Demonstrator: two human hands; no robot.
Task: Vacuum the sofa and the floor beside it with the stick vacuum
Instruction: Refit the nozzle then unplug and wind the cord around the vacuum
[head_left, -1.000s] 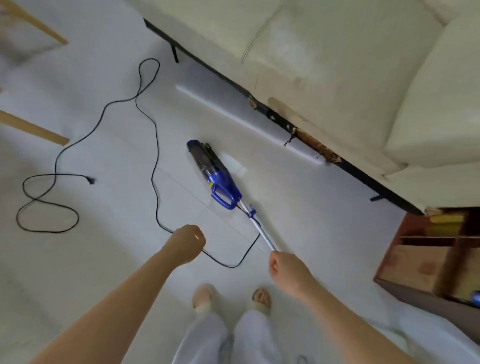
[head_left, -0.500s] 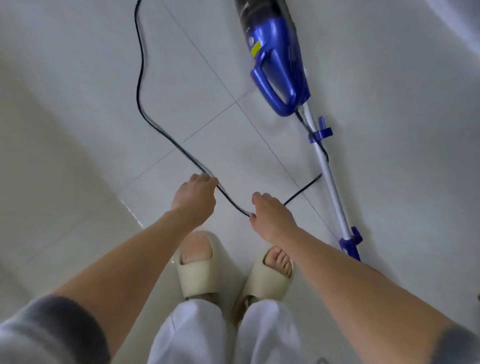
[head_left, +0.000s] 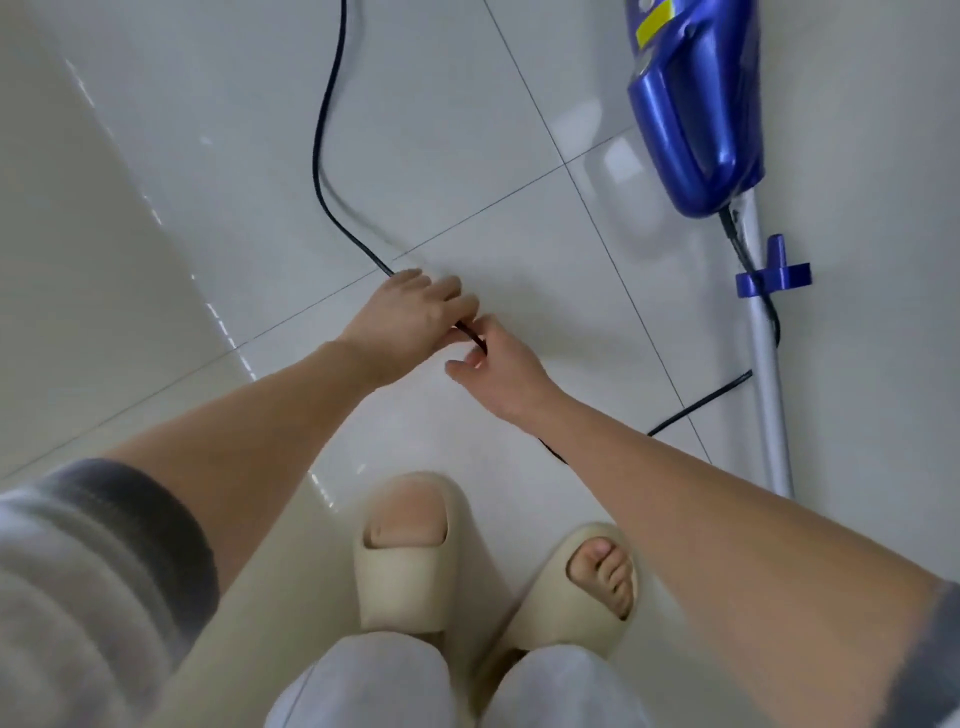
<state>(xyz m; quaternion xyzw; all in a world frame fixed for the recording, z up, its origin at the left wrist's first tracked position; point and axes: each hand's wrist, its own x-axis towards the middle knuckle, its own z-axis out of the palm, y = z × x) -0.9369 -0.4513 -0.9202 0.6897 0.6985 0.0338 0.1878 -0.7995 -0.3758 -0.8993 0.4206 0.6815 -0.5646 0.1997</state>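
A blue stick vacuum lies flat on the white tiled floor at the upper right, its grey tube running down toward me. Its black power cord curves over the tiles from the top edge to my hands. My left hand grips the cord low over the floor. Just right of it, my right hand pinches the same cord. The cord then passes under my right forearm and comes out toward the tube. The sofa is out of view.
My feet in beige slippers stand just below my hands. A blue cord hook sticks out from the vacuum tube. Bare glossy tiles spread to the left.
I have bent lower over the floor. My hands came together from about a hand's width apart, and both now hold the cord at nearly one spot. The vacuum has not moved.
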